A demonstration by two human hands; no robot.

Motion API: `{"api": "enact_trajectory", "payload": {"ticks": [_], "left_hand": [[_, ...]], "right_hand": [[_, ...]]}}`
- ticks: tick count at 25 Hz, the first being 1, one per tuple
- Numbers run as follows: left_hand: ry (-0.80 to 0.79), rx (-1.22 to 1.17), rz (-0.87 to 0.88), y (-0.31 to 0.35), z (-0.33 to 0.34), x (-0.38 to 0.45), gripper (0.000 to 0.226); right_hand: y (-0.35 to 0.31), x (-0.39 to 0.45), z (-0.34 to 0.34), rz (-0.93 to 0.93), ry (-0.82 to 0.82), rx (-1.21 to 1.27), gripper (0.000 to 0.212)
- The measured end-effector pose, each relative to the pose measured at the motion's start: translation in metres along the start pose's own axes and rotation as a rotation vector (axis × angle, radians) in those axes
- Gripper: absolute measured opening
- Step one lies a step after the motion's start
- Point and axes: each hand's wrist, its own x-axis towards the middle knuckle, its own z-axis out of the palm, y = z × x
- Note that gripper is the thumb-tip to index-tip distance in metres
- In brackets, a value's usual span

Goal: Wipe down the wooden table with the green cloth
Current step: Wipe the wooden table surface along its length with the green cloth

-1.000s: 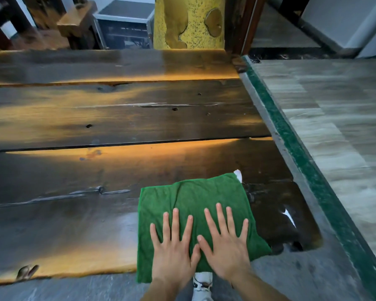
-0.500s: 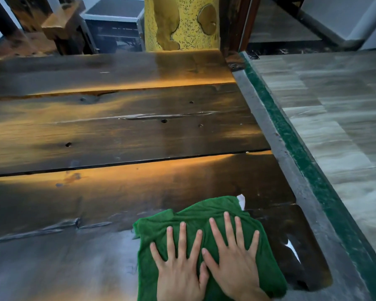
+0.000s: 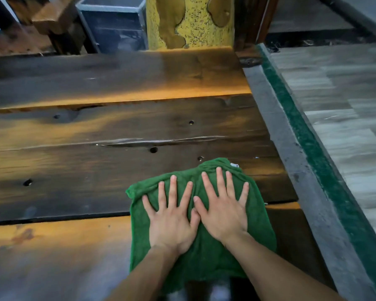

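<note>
The green cloth (image 3: 206,255) lies spread on the dark wooden table (image 3: 96,153), near its right edge, bunched at its far end across the gap between two planks. My left hand (image 3: 172,218) presses flat on the cloth with fingers spread. Beside it my right hand (image 3: 224,209) presses flat on the same cloth, fingers spread, the two thumbs touching. A small white tag (image 3: 234,165) pokes out at the cloth's far right corner.
A grey and green painted beam (image 3: 308,170) runs along the table's right edge, with tiled floor (image 3: 345,118) beyond. A yellow pillar (image 3: 189,22), a metal-framed box (image 3: 113,25) and wooden furniture (image 3: 52,22) stand past the far edge. The planks have knots and small holes.
Both hands have pushed the cloth away from me, from the near plank up across the gap onto the middle plank. The cloth's far end has bunched up.
</note>
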Motion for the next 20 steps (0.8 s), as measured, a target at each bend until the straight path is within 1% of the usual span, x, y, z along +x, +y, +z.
{"api": "enact_trajectory", "payload": {"ticks": [5,10,15,20], "left_hand": [[-0.046,0.053,-0.056,-0.008,-0.024,0.111,0.067],[-0.023,0.058,-0.095,-0.021,-0.04,0.212,0.068],[0.032,0.065,-0.083,-0.038,-0.053,0.321,0.066],[0.053,0.048,-0.117,-0.045,-0.07,0.427,0.059]], "right_hand": [[0.003,0.111,-0.017,-0.016,-0.05,0.004,0.067],[0.004,0.22,-0.028,-0.071,-0.03,-0.016,0.068],[-0.004,0.327,-0.034,-0.067,0.003,-0.008,0.066],[-0.012,0.438,-0.05,-0.045,0.013,0.008,0.064]]}}
